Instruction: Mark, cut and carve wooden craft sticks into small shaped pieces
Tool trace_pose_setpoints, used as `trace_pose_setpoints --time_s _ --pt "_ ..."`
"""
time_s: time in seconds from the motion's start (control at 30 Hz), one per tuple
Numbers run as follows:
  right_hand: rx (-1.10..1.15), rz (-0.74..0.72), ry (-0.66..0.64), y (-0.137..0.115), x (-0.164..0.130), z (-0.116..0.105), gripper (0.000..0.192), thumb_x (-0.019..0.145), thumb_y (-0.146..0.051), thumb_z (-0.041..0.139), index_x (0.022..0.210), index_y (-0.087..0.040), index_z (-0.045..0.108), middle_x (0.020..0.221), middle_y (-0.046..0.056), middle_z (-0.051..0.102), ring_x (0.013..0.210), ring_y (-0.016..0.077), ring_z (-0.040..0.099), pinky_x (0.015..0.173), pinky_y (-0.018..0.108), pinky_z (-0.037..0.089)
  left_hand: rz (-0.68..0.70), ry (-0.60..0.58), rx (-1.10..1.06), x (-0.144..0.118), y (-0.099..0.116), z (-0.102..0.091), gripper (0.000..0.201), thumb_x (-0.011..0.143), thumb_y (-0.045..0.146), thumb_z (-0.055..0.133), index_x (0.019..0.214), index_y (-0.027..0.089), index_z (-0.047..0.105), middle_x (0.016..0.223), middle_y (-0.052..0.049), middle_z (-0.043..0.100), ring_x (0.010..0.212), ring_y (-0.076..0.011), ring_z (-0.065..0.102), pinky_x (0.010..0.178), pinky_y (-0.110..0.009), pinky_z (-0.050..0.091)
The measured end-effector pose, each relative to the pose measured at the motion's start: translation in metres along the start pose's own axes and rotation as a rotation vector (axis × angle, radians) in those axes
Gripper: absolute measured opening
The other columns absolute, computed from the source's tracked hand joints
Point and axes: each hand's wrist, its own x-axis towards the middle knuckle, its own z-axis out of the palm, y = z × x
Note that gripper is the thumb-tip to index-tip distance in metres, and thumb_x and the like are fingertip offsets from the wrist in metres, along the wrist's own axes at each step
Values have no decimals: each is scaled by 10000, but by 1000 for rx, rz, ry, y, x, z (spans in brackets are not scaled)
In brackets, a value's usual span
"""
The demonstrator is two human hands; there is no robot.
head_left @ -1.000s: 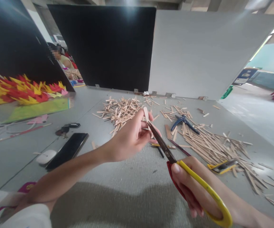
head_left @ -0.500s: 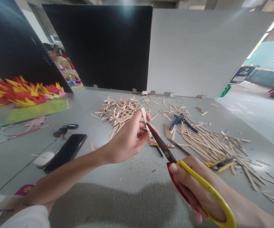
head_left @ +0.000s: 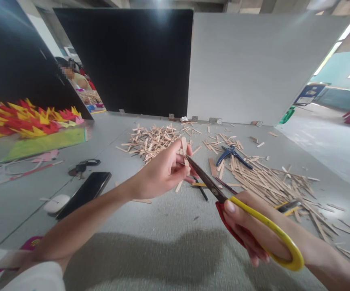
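Note:
My left hand (head_left: 158, 173) pinches a small wooden craft stick (head_left: 184, 146) nearly upright between thumb and fingers. A pair of scissors (head_left: 207, 181) with yellow and red handles is in my right hand (head_left: 250, 224), fingers through the loops. Its dark blades look almost closed, and their tips meet the stick's middle at the left fingertips. Whether the blades have cut into the wood I cannot tell. Beyond my left hand lies a heap of short stick pieces (head_left: 150, 141). Longer sticks (head_left: 262, 182) are spread out right of the scissors.
Blue pliers-like tool (head_left: 230, 152) and a yellow cutter (head_left: 288, 207) lie among the long sticks. To the left are a phone (head_left: 84, 194), a white mouse (head_left: 56, 203), keys (head_left: 82, 166) and red-yellow folded paper (head_left: 32, 119). Black and white boards (head_left: 238, 64) stand behind. A person (head_left: 78, 79) sits farther back.
The scissors' handles have swung slightly upward, while the tips stay at the stick. The held stick looks more upright, and a loose piece now shows on the table below my left wrist.

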Motion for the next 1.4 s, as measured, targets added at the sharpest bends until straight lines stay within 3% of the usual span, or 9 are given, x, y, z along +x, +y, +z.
trace_pose_setpoints --time_s 0.17,0.47,0.7,0.9,1.23,1.4 --pt "-16 4 70 8 3 2 748 905 -953 440 665 -244 435 418 -70 454 363 80 479 400 176 440 -9 9 -62 0 1 2 196 1020 154 602 1078 234 433 991 -36 746 990 -204 802 897 -365 713" --pt "-19 -7 68 8 10 11 757 871 -980 449 675 -251 384 489 -83 394 377 74 449 371 180 367 3 53 -49 0 4 4 236 984 101 580 1084 240 417 972 -25 744 997 -208 798 902 -378 716" --pt "17 -5 80 7 14 19 769 880 -984 418 644 -253 394 422 -63 421 354 83 443 364 190 347 21 91 -48 0 -5 9 229 991 111 576 1106 237 423 973 -28 740 992 -219 803 895 -393 723" --pt "-17 62 160 2 13 25 779 846 -1001 438 628 -253 414 406 -75 398 348 89 444 391 205 409 66 91 -52 0 -10 11 257 975 65 556 1102 235 410 1001 -31 747 973 -192 798 888 -347 716" --pt "45 55 162 3 17 28 771 798 -991 543 639 -252 390 485 -98 357 372 71 422 386 208 462 14 85 -112 1 -9 12 226 996 56 526 1078 231 408 959 -21 742 950 -167 789 844 -311 718" --pt "2 77 179 9 18 28 779 833 -1007 450 645 -253 391 443 -86 373 352 78 427 375 201 418 1 95 -105 2 -9 14 216 1006 66 527 1076 232 409 937 -13 734 956 -168 788 840 -313 720"
